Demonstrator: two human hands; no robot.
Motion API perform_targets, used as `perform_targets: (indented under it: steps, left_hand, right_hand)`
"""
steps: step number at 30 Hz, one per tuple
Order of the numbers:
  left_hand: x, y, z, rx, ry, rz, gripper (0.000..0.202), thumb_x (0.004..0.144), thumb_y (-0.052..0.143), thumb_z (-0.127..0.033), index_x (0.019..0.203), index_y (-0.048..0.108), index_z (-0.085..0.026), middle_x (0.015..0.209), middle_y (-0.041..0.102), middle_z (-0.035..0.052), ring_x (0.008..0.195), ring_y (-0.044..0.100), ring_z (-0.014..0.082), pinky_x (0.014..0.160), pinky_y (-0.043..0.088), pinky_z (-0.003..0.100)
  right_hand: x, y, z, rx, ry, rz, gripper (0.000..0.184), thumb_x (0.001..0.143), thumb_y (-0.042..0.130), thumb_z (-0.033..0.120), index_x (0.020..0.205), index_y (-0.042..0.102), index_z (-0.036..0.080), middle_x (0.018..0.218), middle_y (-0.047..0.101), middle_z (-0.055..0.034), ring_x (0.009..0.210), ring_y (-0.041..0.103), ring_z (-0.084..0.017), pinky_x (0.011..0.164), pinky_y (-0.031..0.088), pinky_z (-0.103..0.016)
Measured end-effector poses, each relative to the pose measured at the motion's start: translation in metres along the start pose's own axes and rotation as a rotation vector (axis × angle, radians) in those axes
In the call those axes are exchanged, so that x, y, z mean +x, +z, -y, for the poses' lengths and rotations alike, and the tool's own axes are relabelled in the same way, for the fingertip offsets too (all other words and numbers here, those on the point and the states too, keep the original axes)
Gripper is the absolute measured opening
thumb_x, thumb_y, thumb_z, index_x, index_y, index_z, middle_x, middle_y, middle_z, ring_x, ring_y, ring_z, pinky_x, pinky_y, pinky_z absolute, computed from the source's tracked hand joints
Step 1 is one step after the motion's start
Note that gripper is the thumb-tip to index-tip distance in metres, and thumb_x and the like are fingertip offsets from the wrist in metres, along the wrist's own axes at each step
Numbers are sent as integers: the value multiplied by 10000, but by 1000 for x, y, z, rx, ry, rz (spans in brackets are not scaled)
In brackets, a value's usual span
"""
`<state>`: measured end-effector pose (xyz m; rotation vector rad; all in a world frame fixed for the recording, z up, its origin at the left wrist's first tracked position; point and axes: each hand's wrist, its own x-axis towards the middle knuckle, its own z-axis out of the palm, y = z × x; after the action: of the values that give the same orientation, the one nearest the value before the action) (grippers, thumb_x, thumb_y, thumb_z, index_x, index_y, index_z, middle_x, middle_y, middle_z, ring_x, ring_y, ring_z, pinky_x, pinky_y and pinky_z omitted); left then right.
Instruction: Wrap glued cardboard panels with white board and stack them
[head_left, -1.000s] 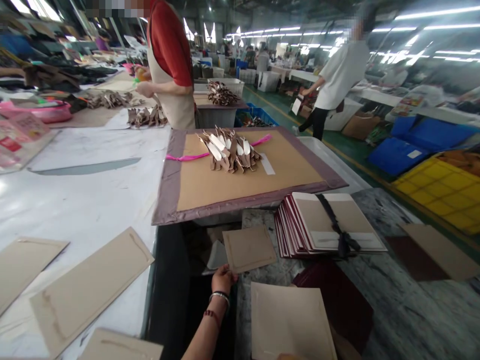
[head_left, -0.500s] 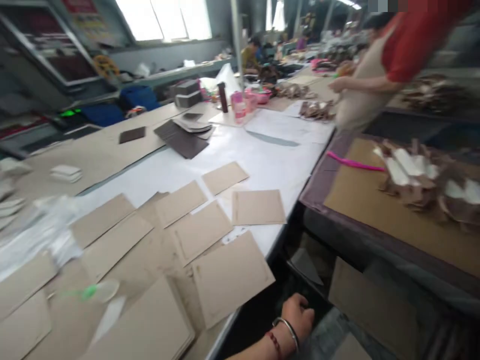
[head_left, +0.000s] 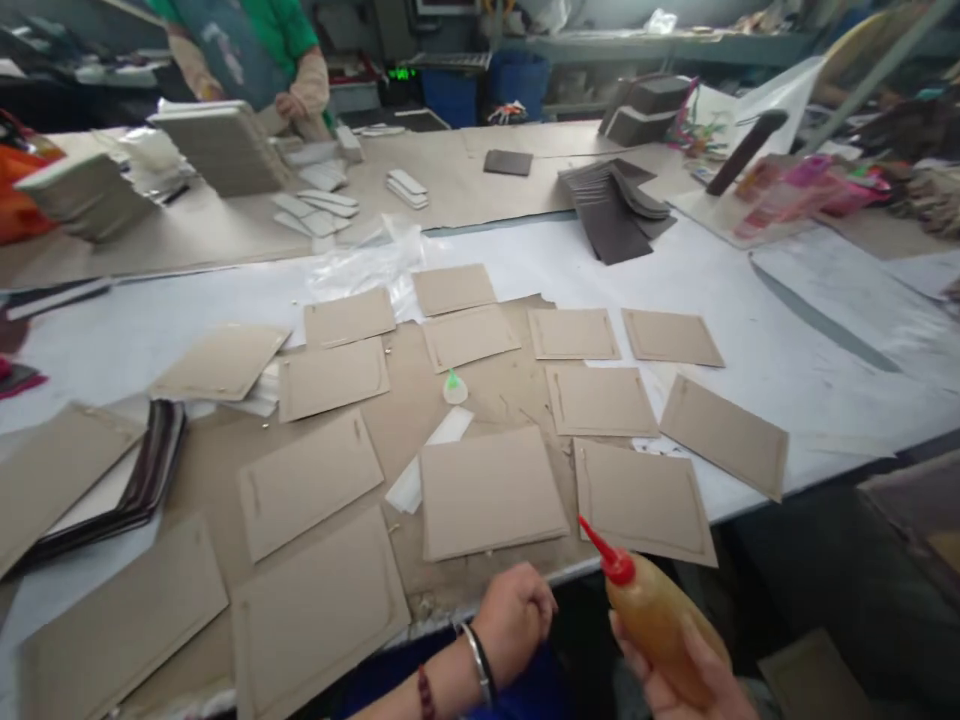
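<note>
My right hand [head_left: 675, 670] is wrapped around a glue bottle [head_left: 660, 610] with amber contents. Its red nozzle [head_left: 611, 555] points up and left over the near edge of a cardboard sheet [head_left: 641, 495]. My left hand [head_left: 517, 610], with a silver bangle and red beads at the wrist, is curled closed at the table edge; nothing shows in it. Just beyond it lies a small stack of cardboard sheets [head_left: 491, 490]. Several more sheets are spread around, many bearing thin glue lines along their edges, such as the left one [head_left: 311, 480].
A small bottle with a green tip [head_left: 454, 388] sits mid-table. Dark folded pieces [head_left: 611, 205] lie farther back. At left is a pile of dark-edged panels [head_left: 161, 480]. A co-worker in green [head_left: 247, 50] stands across the table behind tall stacks [head_left: 221, 145].
The view has swung left, bringing the near sheets and the co-worker in green into sight. The glue bottle in my right hand now shows. My left hand is still closed.
</note>
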<state>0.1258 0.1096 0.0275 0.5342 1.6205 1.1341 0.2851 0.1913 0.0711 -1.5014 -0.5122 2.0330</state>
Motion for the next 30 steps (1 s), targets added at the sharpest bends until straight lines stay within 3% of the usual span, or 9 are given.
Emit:
perform_targets:
  steps: [2,5,9,13,20,24,30]
  left_hand:
    - [-17,-40,-3,156,147,-141,260,556,354,-10,480,533,-183,613,564,30,638,528,140,650,445,250]
    - [-35,-87,8,349,325,-401,263,677,389,-57,769,599,-187,794,600,55,798,554,175,773,462,318]
    - [-37,-117,41,522,474,-559,282,746,493,-167,1022,546,-192,1040,568,96,1010,521,215,904,431,405]
    - [-29,-124,67,637,534,-579,394,755,530,-218,1144,475,-195,1124,521,111,1073,487,237,917,427,437]
    - [-18,-130,80,707,642,-520,333,782,505,-217,1112,538,-183,1089,555,125,1039,504,244,900,441,434]
    - [-13,-128,85,676,624,-510,246,806,461,-217,992,621,-204,1043,597,108,1010,534,218,894,456,411]
    - [-14,-124,85,681,556,-545,259,812,451,-222,993,636,-214,1067,610,98,1036,524,217,921,438,407]
  right_hand:
    - [5,32,-6,-89,-62,27,368,613,706,355,932,589,213,969,652,-37,908,595,-236,810,485,-415]
    - [10,76,-18,-254,-189,51,449,583,739,315,966,517,235,934,636,3,866,591,-200,724,503,-345]
    - [17,120,-34,-471,-416,50,524,550,758,306,974,464,221,837,615,19,773,581,-164,692,484,-304]
    - [14,134,-38,-466,-430,60,506,566,735,320,971,453,212,837,618,4,764,589,-178,686,486,-329]
    - [10,112,-20,-320,-333,11,483,586,705,360,972,459,206,927,612,-30,819,602,-213,698,496,-374]
    - [19,121,-22,-526,-451,27,553,540,739,372,963,422,211,861,596,-11,780,587,-190,695,483,-345]
    - [36,160,-36,-944,-731,165,532,557,702,436,947,416,217,859,547,-4,789,549,-173,736,445,-313]
